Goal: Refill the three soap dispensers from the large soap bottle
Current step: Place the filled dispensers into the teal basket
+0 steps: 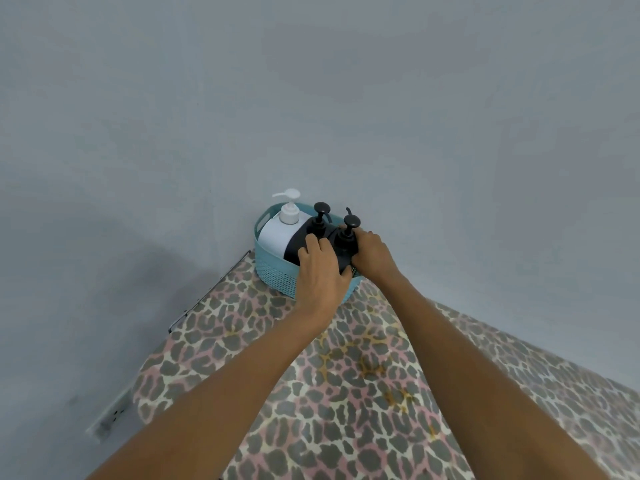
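Observation:
A teal plastic basket (273, 273) stands at the far corner of the table, against the wall. Inside it stands the large white soap bottle (277, 233) with a white pump, at the left. Beside it are two black dispensers with black pumps, one (320, 223) in the middle and one (348, 237) to the right. My left hand (320, 268) curls over the basket's near rim and holds the middle black dispenser's body. My right hand (372, 252) grips the right black dispenser from the right side. A third dispenser is not visible.
The table is covered with a leopard-print cloth (346, 375). A grey wall (311, 98) runs behind the basket. The table's left edge (207, 292) drops off to the floor, with a metal strip along it.

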### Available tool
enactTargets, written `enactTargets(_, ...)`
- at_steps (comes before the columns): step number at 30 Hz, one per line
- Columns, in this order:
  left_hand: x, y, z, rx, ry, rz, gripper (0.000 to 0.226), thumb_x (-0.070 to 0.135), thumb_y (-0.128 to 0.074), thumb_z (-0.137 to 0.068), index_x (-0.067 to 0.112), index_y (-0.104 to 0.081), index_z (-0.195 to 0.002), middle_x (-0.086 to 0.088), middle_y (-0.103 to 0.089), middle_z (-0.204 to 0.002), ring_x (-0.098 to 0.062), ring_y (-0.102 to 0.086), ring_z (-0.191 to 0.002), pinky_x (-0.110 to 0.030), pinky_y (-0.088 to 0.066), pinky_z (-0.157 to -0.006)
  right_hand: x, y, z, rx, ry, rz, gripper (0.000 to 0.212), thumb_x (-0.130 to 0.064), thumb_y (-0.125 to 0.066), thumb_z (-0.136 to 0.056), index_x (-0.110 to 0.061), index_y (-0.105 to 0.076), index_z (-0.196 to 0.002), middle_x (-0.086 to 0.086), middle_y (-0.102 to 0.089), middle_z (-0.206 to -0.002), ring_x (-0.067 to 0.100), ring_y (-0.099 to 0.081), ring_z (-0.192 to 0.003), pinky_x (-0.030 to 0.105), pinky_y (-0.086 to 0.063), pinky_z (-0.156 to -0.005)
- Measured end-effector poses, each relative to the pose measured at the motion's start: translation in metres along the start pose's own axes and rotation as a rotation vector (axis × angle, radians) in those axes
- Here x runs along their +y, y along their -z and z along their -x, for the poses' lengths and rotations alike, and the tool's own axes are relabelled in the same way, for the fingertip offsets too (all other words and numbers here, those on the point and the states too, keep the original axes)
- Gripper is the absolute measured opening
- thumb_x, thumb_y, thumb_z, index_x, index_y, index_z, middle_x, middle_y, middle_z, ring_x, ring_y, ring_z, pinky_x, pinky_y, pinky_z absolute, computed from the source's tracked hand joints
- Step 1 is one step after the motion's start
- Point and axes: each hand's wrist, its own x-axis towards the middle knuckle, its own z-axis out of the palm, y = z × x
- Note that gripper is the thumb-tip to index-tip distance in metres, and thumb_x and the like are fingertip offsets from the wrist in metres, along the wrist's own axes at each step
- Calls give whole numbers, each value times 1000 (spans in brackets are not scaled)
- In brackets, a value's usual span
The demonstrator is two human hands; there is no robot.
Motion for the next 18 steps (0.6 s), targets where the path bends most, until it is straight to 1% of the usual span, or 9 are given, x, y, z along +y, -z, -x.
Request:
enactTargets(2,0,0,1,-9,-3,-2,43,29,-55,-88,1,-41,-118,-16,-35,-129,-29,-42,-111,-35,-38,-97,1,2,3,-49,38,-63,46,6,-39,-85,-5,-44,-130,16,-48,-131,34,-41,-122,41,-25,-109)
enactTargets(3,0,0,1,-16,0,1,43,28,-55,-89,1,-42,-118,-16,-34,-130,-29,-41,-112,-35,-38,-97,2,2,5,-77,64,-97,50,8,-40,-83,-5,-43,-131,14,-45,-136,33,-38,-126,41,-21,-112)
enactTargets(4,0,1,1,-22,3,6,42,28,-54,-89,1,-42,-119,-16,-34,-130,-29,-41,-113,-35,-37,-98,5,4,8,-95,81,-142,54,11,-40,-82,-6,-42,-132,13,-44,-138,32,-38,-126,35,-22,-111)
enactTargets(6,1,3,1,-40,7,29,40,26,-54,-89,-1,-44,-117,-16,-35,-129,-29,-40,-114,-35,-37,-98,9,9,18,-83,76,-231,59,13,-41,-82,-11,-41,-136,9,-46,-138,26,-43,-125,16,-28,-98)
enactTargets(7,1,4,2,-51,7,43,38,24,-54,-89,-1,-45,-116,-16,-36,-128,-29,-40,-114,-34,-36,-98,12,11,24,-58,68,-251,57,11,-43,-84,-12,-41,-136,8,-48,-137,23,-44,-124,9,-27,-91)
enactTargets(8,0,5,2,-61,5,52,37,23,-55,-89,-2,-46,-115,-16,-37,-127,-29,-40,-114,-34,-36,-98,14,13,31,-30,62,-258,52,7,-46,-87,-12,-43,-135,7,-49,-137,21,-45,-125,6,-26,-89)
enactTargets(10,-2,8,5,-76,-11,59,36,21,-55,-89,-2,-48,-115,-17,-39,-125,-28,-42,-112,-32,-37,-98,19,15,45,17,43,-244,42,-4,-49,-91,-9,-46,-133,8,-50,-136,21,-45,-126,9,-26,-93)
enactTargets(12,-2,10,11,-85,-25,60,35,20,-54,-89,-1,-48,-117,-16,-41,-124,-28,-44,-111,-30,-38,-96,25,18,61,41,20,-205,39,-10,-50,-93,-7,-47,-131,9,-51,-135,20,-45,-126,13,-27,-95)
enactTargets(18,9,12,37,-120,-93,101,29,15,-55,-88,1,-51,-114,-14,-45,-120,-26,-46,-109,-31,-41,-93,52,41,111,136,-50,-161,34,-10,-53,-91,-6,-52,-125,10,-57,-125,19,-52,-116,12,-29,-91)
